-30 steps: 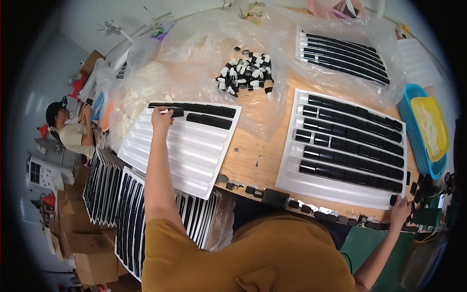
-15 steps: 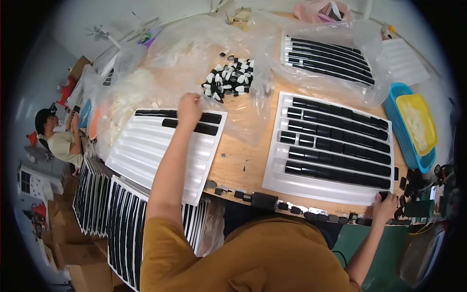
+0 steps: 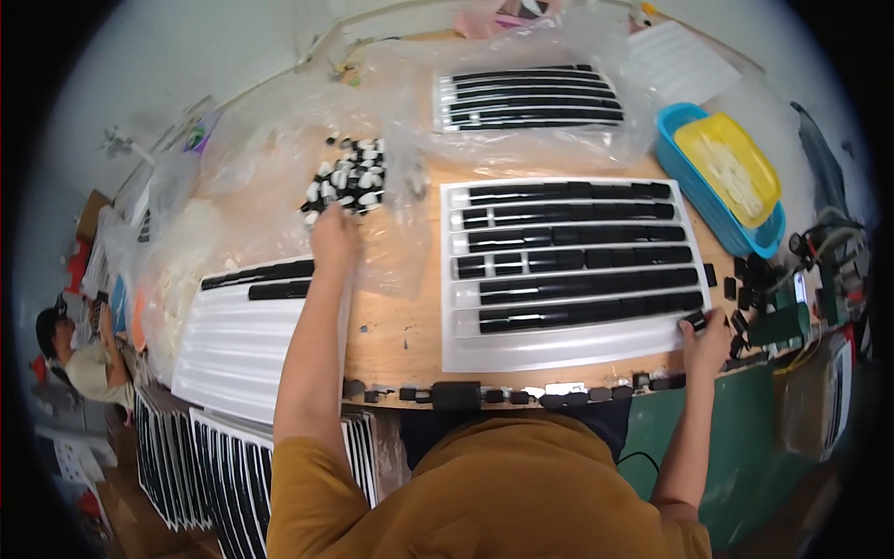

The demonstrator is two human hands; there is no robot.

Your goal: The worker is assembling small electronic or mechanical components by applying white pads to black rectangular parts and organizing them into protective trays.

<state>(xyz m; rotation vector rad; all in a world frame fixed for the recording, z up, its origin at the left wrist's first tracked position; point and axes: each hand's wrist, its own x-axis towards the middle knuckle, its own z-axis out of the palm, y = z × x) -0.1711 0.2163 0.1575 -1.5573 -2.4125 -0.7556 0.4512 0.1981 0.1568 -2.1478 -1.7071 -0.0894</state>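
1. Our left hand [image 3: 333, 238] reaches to the near edge of a heap of small black-and-white pieces [image 3: 349, 182] lying on clear plastic sheeting [image 3: 279, 140] toward the back left of the table [image 3: 400, 326]. The fingers are curled down into the heap, and we cannot tell whether they have closed on a piece.
2. Our right hand [image 3: 705, 337] rests at the near right corner of the white ridged tray [image 3: 568, 270], with the fingers pinched on a small black part [image 3: 694, 321].
3. We judge the pieces light, hard and stiff, apt to slide on the plastic; a thumb-and-forefinger pinch across the short sides should serve.
4. A second tray [image 3: 247, 340], mostly bare, lies below our left forearm.
5. The fingertips of our left hand are hidden behind its back, the pieces are too small to make out in detail, and the sheeting blurs a third tray [image 3: 531, 98] at the back.
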